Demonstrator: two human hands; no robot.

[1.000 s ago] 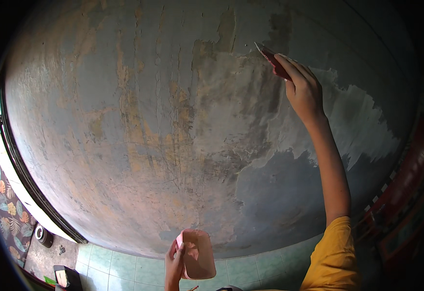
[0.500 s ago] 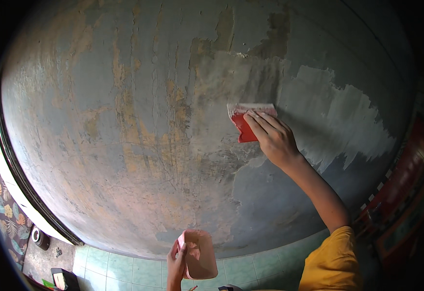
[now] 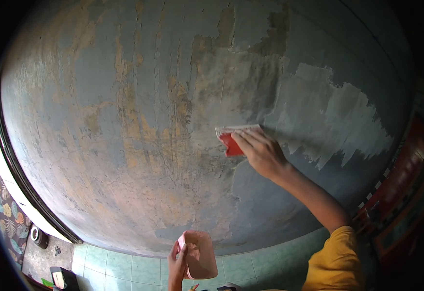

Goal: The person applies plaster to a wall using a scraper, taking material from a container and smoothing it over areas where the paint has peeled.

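Note:
My right hand point(image 3: 263, 153) grips a red scraper point(image 3: 229, 143) with a pale, smeared blade edge, held flat against the grey, patchy wall point(image 3: 129, 121), a little right of the middle. A lighter grey, ragged patch of coating point(image 3: 338, 116) lies right of the scraper. Low in the view, my left hand point(image 3: 175, 262) holds a pink rectangular plastic container point(image 3: 202, 254) by its left side, with some pinkish-pale material inside.
Green floor tiles point(image 3: 115, 266) run along the wall's foot. At the left are a doorway edge point(image 3: 17, 179), leaf-patterned fabric point(image 3: 3, 203), a dark cylinder point(image 3: 39, 236) and a black box point(image 3: 64, 279). A red panel point(image 3: 401, 169) stands at the right.
My right hand and the scraper have come down and leftward along the wall, the scraper turning from angled to lying level across it. My left hand and the container have barely moved.

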